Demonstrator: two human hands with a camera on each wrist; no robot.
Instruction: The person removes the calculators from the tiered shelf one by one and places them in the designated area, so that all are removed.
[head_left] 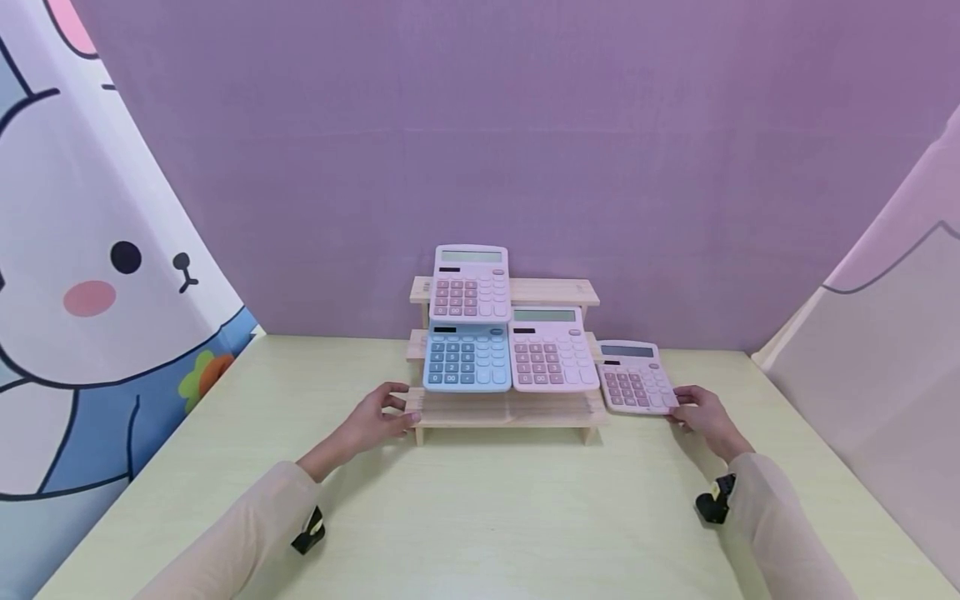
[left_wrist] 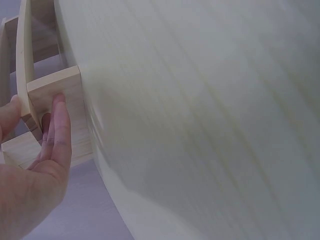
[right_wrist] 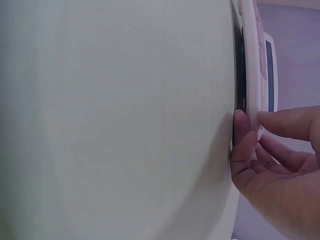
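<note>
A three-tier wooden stand [head_left: 510,410] stands on the table. My left hand [head_left: 378,417] grips the left end of its lowest step; in the left wrist view the thumb is on the plank and the fingers [left_wrist: 61,127] reach against the side support. To the right of the stand, a pink calculator [head_left: 637,385] lies face up. My right hand [head_left: 703,417] pinches its lower right corner, thumb on top and fingers beneath, as the right wrist view shows on the calculator's edge [right_wrist: 253,65]. One pink calculator [head_left: 471,283] leans on the top tier; below are a blue calculator [head_left: 468,362] and another pink calculator [head_left: 555,354].
The pale wood-grain table [head_left: 487,517] spreads in front of the stand. Behind it hangs a purple cloth backdrop [head_left: 510,150]. A cartoon-printed cloth [head_left: 90,250] borders the left side, and a pale pink cloth [head_left: 900,333] the right.
</note>
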